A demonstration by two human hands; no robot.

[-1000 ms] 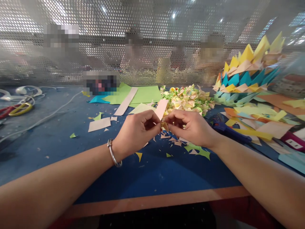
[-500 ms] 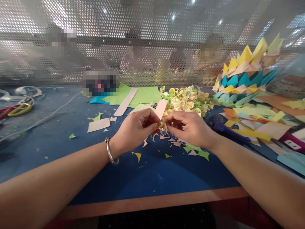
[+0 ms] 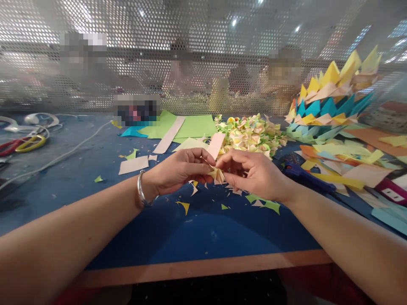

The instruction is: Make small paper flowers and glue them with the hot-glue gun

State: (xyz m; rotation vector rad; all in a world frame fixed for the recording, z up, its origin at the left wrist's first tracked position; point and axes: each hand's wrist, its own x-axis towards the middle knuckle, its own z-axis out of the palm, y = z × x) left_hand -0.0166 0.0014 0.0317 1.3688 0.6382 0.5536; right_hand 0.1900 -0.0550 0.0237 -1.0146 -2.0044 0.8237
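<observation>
A small folded piece (image 3: 218,175) of pale yellow paper, its pleats fanned towards the viewer, is held just above the worktop (image 3: 203,237), in front of the pile (image 3: 251,133). Its left side is pinched by the fingers of the left hand (image 3: 181,171); its right edge is grasped between thumb and index of the right hand (image 3: 259,171). The step in hand is judged to be shaping of the folds.

Handling notes: grip is best kept light and at the edges, since thin paper is likely to be creased or torn by a hard squeeze. Pleats should be eased apart evenly, one side being steadied while the other is worked. The strip (image 3: 216,145) just behind the fingers should not be snagged. Scraps (image 3: 183,207) beneath are best kept out of the folds.
</observation>
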